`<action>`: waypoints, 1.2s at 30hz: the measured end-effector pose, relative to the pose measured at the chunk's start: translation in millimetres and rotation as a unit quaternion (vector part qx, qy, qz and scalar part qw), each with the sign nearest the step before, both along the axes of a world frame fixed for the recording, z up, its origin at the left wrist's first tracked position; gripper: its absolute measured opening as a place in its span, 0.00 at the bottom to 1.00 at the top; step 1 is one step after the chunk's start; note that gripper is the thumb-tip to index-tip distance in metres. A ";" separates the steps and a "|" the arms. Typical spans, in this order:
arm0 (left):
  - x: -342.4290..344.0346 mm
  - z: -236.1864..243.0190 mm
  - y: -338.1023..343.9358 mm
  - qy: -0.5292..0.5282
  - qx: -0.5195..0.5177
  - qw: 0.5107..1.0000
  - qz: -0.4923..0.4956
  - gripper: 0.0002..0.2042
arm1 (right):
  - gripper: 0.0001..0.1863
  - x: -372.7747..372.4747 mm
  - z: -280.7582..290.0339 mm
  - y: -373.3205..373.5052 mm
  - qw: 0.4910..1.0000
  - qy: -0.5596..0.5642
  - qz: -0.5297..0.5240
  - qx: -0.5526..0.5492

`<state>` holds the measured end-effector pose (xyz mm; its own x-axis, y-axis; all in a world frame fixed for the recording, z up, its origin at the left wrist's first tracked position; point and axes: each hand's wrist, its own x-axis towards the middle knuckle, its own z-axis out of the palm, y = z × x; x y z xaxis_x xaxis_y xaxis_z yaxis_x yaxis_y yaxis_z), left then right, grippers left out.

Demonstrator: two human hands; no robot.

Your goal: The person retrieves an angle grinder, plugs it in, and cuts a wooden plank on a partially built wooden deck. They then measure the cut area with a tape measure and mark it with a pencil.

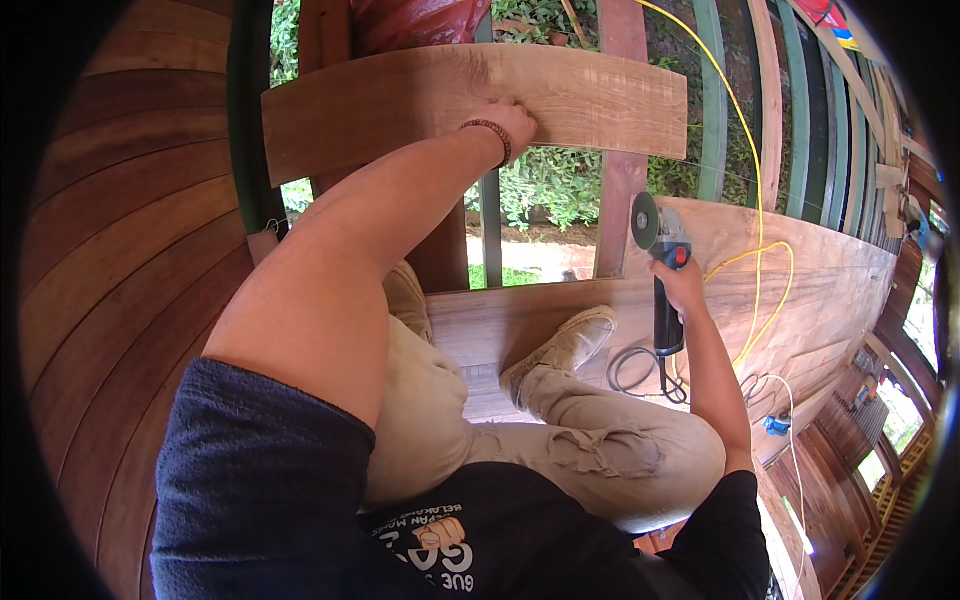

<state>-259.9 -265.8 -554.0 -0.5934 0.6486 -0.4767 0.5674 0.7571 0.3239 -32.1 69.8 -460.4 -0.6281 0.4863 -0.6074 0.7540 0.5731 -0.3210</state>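
Note:
My left hand (510, 130) grips a short wooden plank (610, 105) lying across the joists, its fingers curled at the near side of the board. My right hand (675, 285) holds an angle grinder (665, 245) by its dark body, with the cutting disc at the top, left of the tool's head, apart from the plank. The grinder's dark cord loops on the boarded floor (820, 280) below it, beside my shoe (560, 345).
Green and reddish joists (713, 170) leave gaps over foliage. A red plastic sheet (410, 20) lies beyond the plank. A curved boarded surface (120, 260) rises at left. A yellow cord (760, 190) crosses the floor at right, near a small blue object (778, 424).

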 end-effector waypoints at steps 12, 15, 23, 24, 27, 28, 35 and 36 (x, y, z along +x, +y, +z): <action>-0.3 -8.0 0.2 0.000 0.015 1.000 -0.004 0.14 | 0.22 -12.0 0.1 -7.5 1.000 -0.009 -0.009 0.004; -0.6 -8.4 0.7 -0.007 0.019 1.000 0.001 0.14 | 0.22 -0.8 -0.6 -5.0 1.000 -0.004 -0.007 0.015; -1.4 -5.5 0.0 0.004 0.019 1.000 -0.007 0.14 | 0.24 19.4 6.5 -7.2 1.000 -0.017 -0.001 0.009; -1.4 -4.5 -0.3 0.001 0.018 1.000 -0.007 0.14 | 0.24 20.8 8.2 -8.2 1.000 -0.024 -0.008 0.008; -1.5 -1.2 -0.9 -0.003 0.020 1.000 -0.004 0.14 | 0.24 23.8 10.9 -9.4 0.999 -0.042 -0.012 0.022; -1.4 0.0 -0.9 -0.005 0.018 1.000 -0.003 0.14 | 0.24 24.3 10.8 -9.0 1.000 -0.023 -0.001 0.018; -1.2 4.0 0.3 -0.006 0.007 1.000 -0.008 0.14 | 0.24 7.8 1.8 -5.5 0.998 -0.025 0.016 0.047; -1.0 4.2 0.3 -0.004 0.011 1.000 -0.006 0.14 | 0.24 2.8 1.1 -5.9 0.997 -0.038 0.016 0.061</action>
<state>-260.8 -265.5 -549.8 -0.5813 0.6668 -0.4663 0.5746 0.7422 0.3451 -29.3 63.9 -459.4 -0.5995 0.5397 -0.5910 0.7537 0.6291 -0.1900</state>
